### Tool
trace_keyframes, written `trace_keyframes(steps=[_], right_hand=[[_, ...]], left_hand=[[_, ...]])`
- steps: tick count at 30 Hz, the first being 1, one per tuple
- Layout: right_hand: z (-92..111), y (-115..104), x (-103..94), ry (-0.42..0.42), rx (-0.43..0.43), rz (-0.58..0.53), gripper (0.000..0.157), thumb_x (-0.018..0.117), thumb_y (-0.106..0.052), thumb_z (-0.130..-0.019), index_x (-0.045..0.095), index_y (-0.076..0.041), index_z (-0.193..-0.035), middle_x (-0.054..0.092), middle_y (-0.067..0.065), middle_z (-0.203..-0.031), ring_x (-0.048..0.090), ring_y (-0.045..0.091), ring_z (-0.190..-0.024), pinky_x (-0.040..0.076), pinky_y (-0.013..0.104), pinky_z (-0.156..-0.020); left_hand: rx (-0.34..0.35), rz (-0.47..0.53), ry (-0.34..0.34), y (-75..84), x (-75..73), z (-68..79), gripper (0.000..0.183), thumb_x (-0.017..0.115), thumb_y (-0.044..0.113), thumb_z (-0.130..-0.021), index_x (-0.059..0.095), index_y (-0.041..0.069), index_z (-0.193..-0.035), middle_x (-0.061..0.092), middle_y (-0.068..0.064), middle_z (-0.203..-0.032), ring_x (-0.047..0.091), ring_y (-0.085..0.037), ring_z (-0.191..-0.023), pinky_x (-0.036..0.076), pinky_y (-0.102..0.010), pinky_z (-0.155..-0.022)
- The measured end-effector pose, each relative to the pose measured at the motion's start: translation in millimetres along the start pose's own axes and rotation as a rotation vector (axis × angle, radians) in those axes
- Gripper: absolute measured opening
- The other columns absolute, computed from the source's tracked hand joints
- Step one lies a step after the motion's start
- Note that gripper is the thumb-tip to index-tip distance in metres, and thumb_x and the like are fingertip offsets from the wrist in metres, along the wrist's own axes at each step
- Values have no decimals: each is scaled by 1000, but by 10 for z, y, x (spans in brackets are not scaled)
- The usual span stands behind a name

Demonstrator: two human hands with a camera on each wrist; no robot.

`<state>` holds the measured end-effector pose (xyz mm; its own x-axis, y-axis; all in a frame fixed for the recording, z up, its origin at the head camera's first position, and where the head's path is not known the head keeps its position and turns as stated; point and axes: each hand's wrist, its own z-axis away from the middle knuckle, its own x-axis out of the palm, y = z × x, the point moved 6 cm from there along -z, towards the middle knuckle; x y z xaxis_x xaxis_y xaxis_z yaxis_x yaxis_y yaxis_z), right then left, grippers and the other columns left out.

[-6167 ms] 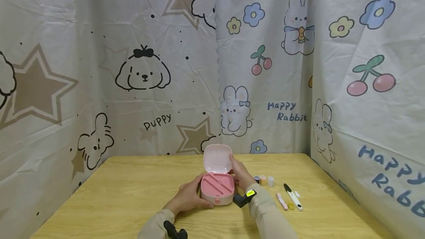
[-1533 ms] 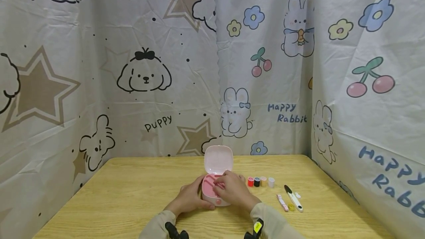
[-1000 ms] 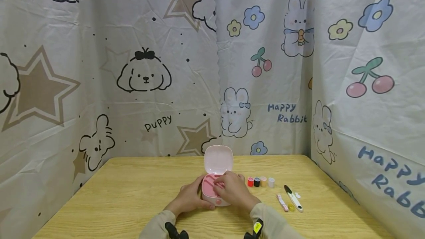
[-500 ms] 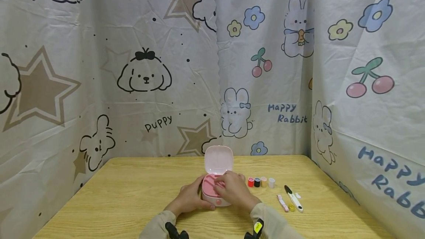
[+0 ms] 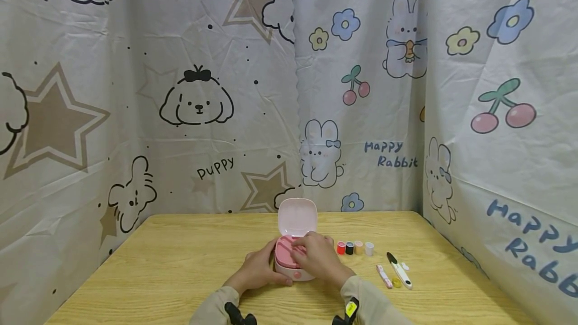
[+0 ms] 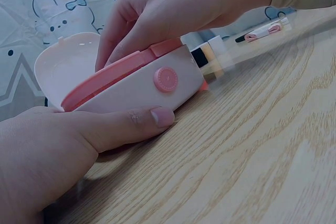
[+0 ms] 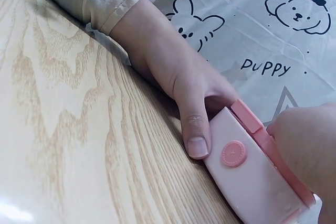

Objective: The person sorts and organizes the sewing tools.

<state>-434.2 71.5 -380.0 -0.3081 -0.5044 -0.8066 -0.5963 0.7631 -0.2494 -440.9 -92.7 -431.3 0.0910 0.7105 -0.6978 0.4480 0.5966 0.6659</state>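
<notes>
Left hand is gripping the hinged-lid box at nine o'clock, right hand is curling in from four o'clock, pinching its pink tray

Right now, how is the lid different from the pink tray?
The lid is very pale pink, while the pink tray is a deeper pink. The lid stands up, swung open at the back; the pink tray lies much flatter in front of it. The right hand covers part of the pink tray, but the lid's inside shows. Both have rounded corners.
</notes>
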Motion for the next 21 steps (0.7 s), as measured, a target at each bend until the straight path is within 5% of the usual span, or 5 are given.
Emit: trace_keyframes(steps=[21], right_hand=[[-12,56,-69,-10,70,-25,21,78,-26,-92,82,-12,-108,69,-4,-91,57,12,-86,40,56,-89]], left_hand=[[16,-3,14,16,-15,12,122,93,54,-68,32,4,-161,44,-14,-159,42,-38,-142,22,-71,-110]])
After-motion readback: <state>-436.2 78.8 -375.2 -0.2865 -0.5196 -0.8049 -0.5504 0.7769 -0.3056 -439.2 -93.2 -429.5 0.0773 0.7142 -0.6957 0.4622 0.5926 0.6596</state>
